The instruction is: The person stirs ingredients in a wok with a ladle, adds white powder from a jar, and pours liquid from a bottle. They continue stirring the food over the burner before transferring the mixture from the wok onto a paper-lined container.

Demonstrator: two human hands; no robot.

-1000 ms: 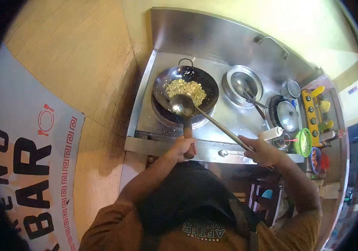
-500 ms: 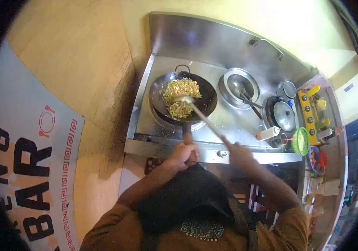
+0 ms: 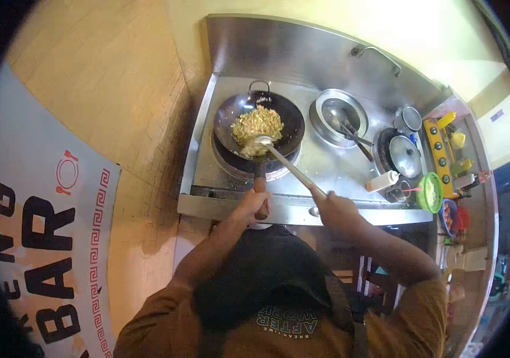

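My left hand [image 3: 252, 205] is wrapped round the wooden handle of a dark wok [image 3: 291, 122] at the left of the steel stove. Fried rice [image 3: 259, 123], brownish with small bits in it, lies heaped in the middle of the wok. My right hand [image 3: 339, 213] grips the long handle of a ladle [image 3: 291, 169]. The ladle's metal bowl is at the near side of the rice, close to where the handle joins the wok.
Right of the wok stands a metal bowl [image 3: 321, 124] with utensils in it. Farther right are a lidded pot [image 3: 405, 156], a squeeze bottle [image 3: 382, 181], a green basket [image 3: 430, 193] and a yellow burner unit [image 3: 437, 154]. A faucet [image 3: 380, 52] juts from the backsplash.
The wok has tipped towards me, its far rim higher, and its handle has risen. The rice has gathered into one heap. The ladle has shifted slightly towards the near rim.
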